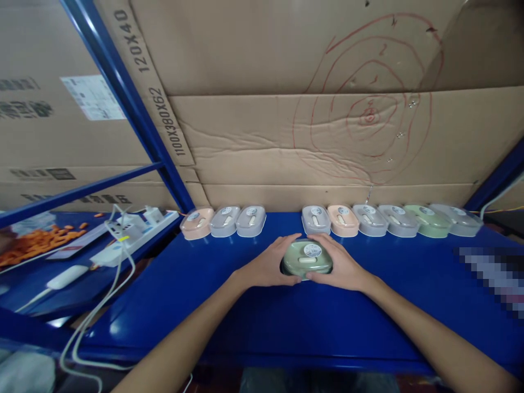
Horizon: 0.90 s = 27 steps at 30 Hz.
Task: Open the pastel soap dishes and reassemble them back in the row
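Between my two hands is a green lidded box (295, 263) with a clear cover, a round white label and a pale tab on top. My left hand (272, 265) is wrapped round its left side, thumb at the near edge. On the opposite side my right hand (341, 265) grips it in the same way. The box is over the middle of the blue shelf (254, 322); whether it rests on the surface I cannot tell. Behind it stand similar boxes in a row, among them a grey one (316, 219) and a peach one (344, 220).
More boxes, including a peach one (197, 224), line the back left, with a gap before the right-hand group. Cardboard (245, 125) with red rings backs the shelf. At left are a power strip (135, 240), white cables (88, 319) and orange pieces (45, 240). A pixelated patch lies at right.
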Each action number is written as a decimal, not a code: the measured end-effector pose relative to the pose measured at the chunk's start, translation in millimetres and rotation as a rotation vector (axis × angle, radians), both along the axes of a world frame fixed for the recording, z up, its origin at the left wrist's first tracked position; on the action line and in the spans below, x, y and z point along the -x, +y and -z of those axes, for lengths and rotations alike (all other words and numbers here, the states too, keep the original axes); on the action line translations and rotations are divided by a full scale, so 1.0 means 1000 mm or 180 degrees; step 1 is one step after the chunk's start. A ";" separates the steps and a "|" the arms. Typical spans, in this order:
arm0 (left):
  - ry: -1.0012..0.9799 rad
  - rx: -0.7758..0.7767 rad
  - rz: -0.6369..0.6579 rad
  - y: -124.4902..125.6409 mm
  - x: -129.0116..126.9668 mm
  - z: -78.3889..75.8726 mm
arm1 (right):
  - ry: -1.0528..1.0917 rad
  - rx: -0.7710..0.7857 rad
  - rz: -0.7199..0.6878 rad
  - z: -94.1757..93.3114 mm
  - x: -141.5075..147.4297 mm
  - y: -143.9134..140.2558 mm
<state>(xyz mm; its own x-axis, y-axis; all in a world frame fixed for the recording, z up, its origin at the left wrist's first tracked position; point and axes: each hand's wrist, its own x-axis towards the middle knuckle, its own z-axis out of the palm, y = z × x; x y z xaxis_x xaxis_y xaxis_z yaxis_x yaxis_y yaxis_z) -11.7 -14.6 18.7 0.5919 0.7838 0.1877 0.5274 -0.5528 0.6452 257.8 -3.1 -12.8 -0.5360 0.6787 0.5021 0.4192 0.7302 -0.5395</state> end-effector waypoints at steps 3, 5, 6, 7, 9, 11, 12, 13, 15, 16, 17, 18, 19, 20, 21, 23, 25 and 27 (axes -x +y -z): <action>-0.0014 0.0027 -0.0020 0.001 0.000 0.004 | 0.0006 -0.0004 -0.0018 0.001 -0.001 0.001; -0.0054 -0.0004 -0.0026 0.002 -0.002 0.007 | 0.0012 -0.0004 0.0029 0.002 -0.001 0.002; -0.0077 -0.0024 -0.0029 0.002 -0.002 0.009 | 0.0012 -0.0005 0.0041 0.003 -0.001 0.003; -0.0096 -0.0040 -0.0030 0.002 -0.003 0.010 | 0.0009 -0.0010 0.0051 0.003 -0.001 0.003; -0.0121 -0.0050 -0.0025 0.003 -0.003 0.012 | -0.0005 -0.0015 0.0052 0.003 -0.002 0.004; -0.0122 -0.0026 0.0000 0.003 -0.003 0.012 | -0.0011 0.0004 0.0052 0.002 -0.002 0.004; -0.0116 -0.0012 0.0008 0.003 -0.003 0.012 | -0.0011 0.0021 0.0061 0.002 -0.002 0.004; -0.0110 0.0001 0.0011 0.003 -0.003 0.011 | -0.0014 0.0043 0.0064 0.001 -0.002 0.003; -0.0086 0.0022 0.0004 0.003 -0.002 0.010 | -0.0019 0.0089 0.0061 0.000 -0.002 0.002; -0.0069 0.0032 -0.0008 0.002 -0.002 0.009 | -0.0007 0.0104 0.0059 -0.001 -0.002 0.001; -0.0048 0.0051 -0.0018 0.002 -0.002 0.008 | 0.0025 0.0119 0.0060 -0.001 -0.002 0.001; -0.0031 0.0076 -0.0027 0.002 -0.001 0.008 | 0.0083 0.0141 0.0066 -0.002 -0.002 0.001; -0.0021 0.0104 -0.0037 0.002 -0.001 0.007 | 0.0167 0.0178 0.0074 -0.003 -0.002 0.001; -0.0018 0.0135 -0.0048 0.003 0.000 0.007 | 0.0268 0.0239 0.0082 -0.004 -0.003 0.002; -0.0028 0.0156 -0.0060 0.003 0.000 0.006 | 0.0369 0.0317 0.0079 -0.005 -0.004 0.003; -0.0061 0.0162 -0.0074 0.003 0.002 0.005 | 0.0523 0.0487 0.0050 -0.010 -0.011 0.006; -0.0017 0.0176 -0.0071 0.003 0.005 0.003 | 0.0555 0.0611 0.0038 -0.017 -0.022 0.010; 0.0143 0.0204 -0.0060 0.004 0.009 -0.001 | 0.0429 0.0688 0.0092 -0.025 -0.035 0.014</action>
<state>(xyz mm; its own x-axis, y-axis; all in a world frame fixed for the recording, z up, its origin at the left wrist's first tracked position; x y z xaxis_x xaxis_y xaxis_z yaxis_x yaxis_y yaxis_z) -20.9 -10.9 19.4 0.5837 0.8044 0.1104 0.5665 -0.5009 0.6544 293.2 11.0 12.5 -0.4528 0.7921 0.4093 0.3519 0.5806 -0.7342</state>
